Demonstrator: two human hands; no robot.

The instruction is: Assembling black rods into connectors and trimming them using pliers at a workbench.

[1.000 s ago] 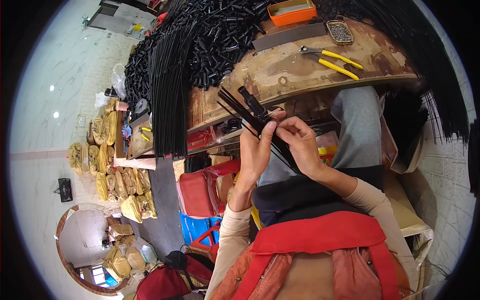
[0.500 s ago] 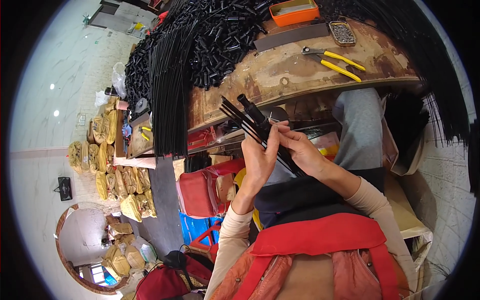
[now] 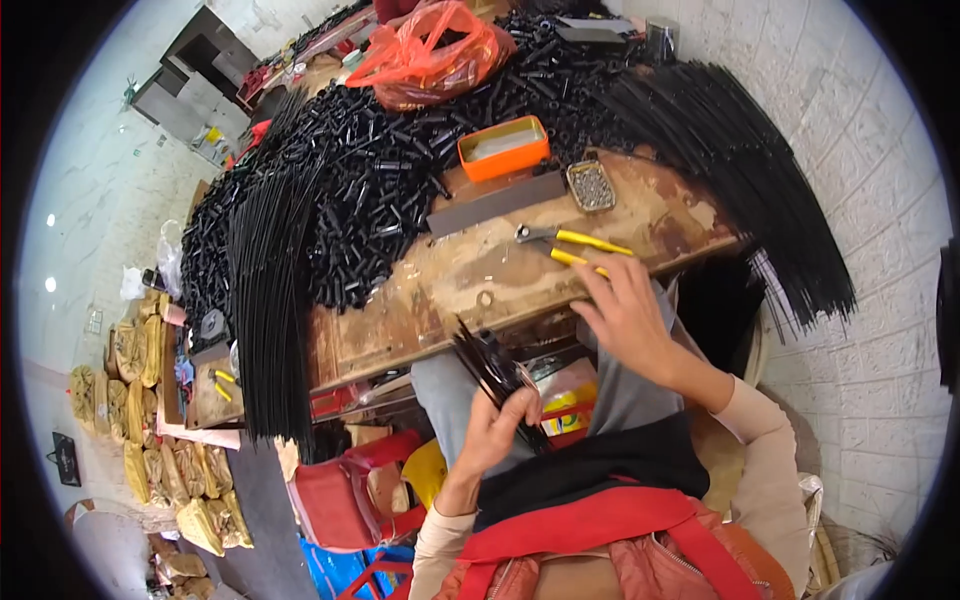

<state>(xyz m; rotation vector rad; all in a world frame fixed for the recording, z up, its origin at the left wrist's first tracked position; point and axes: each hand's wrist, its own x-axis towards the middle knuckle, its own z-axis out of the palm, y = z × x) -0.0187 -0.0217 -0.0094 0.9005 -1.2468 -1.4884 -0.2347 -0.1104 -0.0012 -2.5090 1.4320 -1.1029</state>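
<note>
My left hand (image 3: 490,435) is closed round a bundle of thin black rods (image 3: 482,362), held tilted in front of the table edge above my lap. A dark tubular piece seems to be among the rods, partly hidden by my fingers. My right hand (image 3: 635,318) is over the front edge of the table, fingers stretched and apart, with nothing visibly gripped. Its fingertips are at the lower handle of a pair of yellow-handled cutting pliers (image 3: 592,240) lying on the wood; whether they touch is hard to tell.
A big heap of short black tubular pieces (image 3: 360,215) covers the table's back left. Long black rods hang over the left (image 3: 270,310) and right (image 3: 740,170) edges. An orange box (image 3: 478,172), a small tray of metal bits (image 3: 590,187), a grey bar (image 3: 495,204) and a red bag (image 3: 435,70) are there too.
My right hand has left the bundle and moved up and right to the pliers. The left hand keeps the bundle. The view has shifted, showing more of the table's back.
</note>
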